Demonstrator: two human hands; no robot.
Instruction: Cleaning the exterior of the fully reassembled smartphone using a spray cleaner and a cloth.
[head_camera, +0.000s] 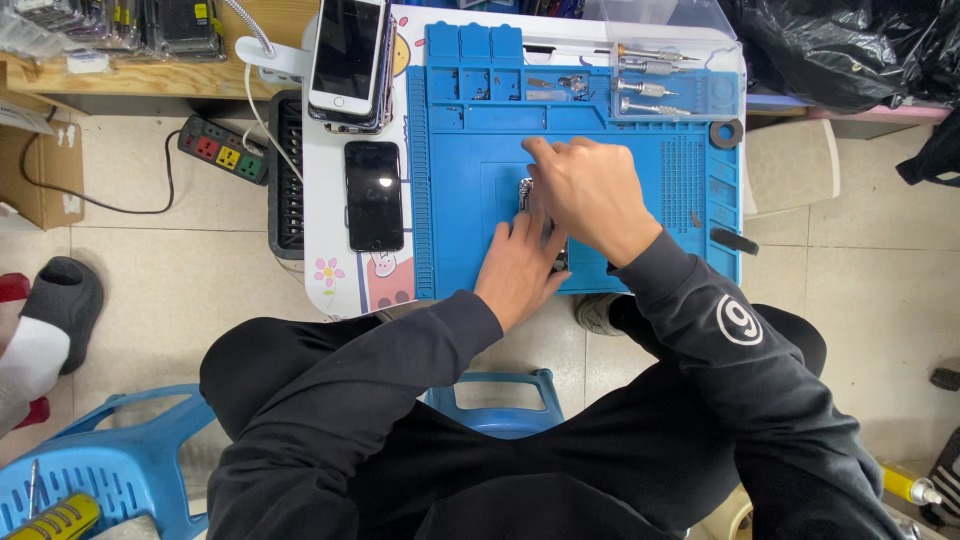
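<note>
Presently: left hand pinning, right hand pinching down on a mostly hidden phone, blue mat; stage of work indeterminable.

A small metal device on the blue work mat lies almost wholly covered by the right hand and the left hand; what kind of device it is cannot be told. Whether either hand grips it is hidden. Small parts in the mat's upper trays are too tiny to identify. The black bag and blue stool run off the frame's edges.
</note>
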